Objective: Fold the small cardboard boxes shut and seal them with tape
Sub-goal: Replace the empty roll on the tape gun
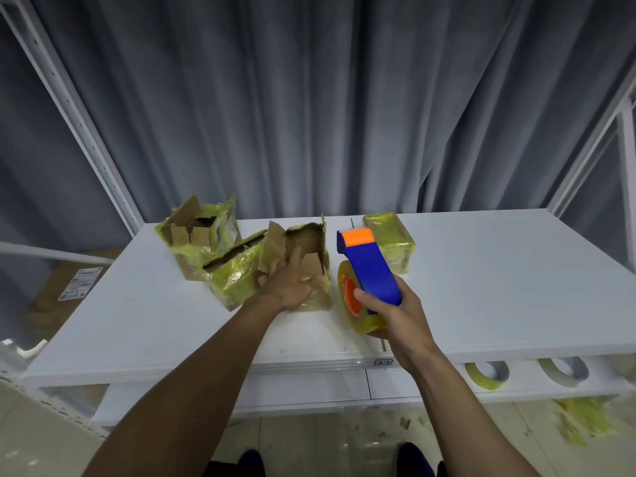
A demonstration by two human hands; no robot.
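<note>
Three open cardboard boxes wrapped in yellowish tape stand on the white shelf (481, 287): one at the back left (192, 235), one lying in the middle (234, 277), and one in front with torn flaps (309, 242). My left hand (292, 284) rests on that front box, fingers over its flaps and thumb along its near side. A sealed, tape-covered box (392, 242) sits at the back right. My right hand (395, 315) grips a blue and orange tape dispenser (368, 270) with its clear roll (351, 304), held just right of the front box.
Two tape rolls (487, 373) (564, 370) lie on the lower shelf at the right. Tape scraps (581, 421) litter the floor. A flat cardboard box (69, 287) lies on the floor at the left. White shelf posts and a grey curtain stand behind.
</note>
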